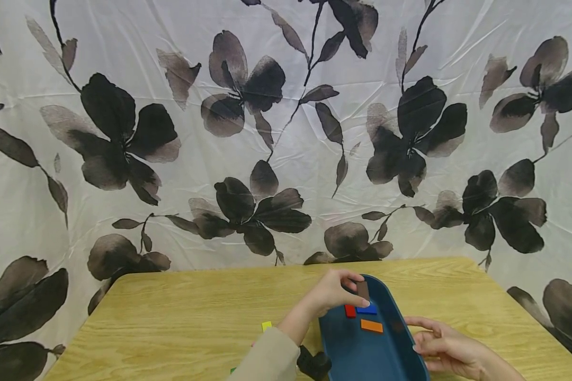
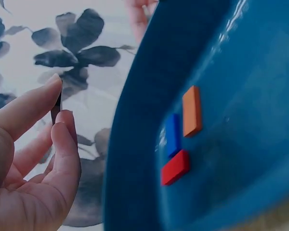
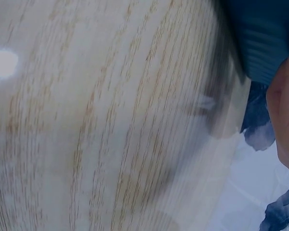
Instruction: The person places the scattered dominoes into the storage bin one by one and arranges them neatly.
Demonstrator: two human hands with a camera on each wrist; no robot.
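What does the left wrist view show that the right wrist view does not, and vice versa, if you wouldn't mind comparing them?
Only the left wrist view shows the left-hand grip pinching the brown block, plus the orange block, blue block and red block lying in the tray.

Only the right wrist view shows the clear wood grain of the tabletop, with a bright reflection at its left edge.

Both share parts of the blue tray, the floral cloth and the right-hand grip.

Left arm (image 1: pixel 296 323): plain beige sleeve (image 1: pixel 267 357), left of blue tray (image 1: pixel 367 357); black lump (image 1: pixel 314 362) at tray's left edge, possibly wrist gear.
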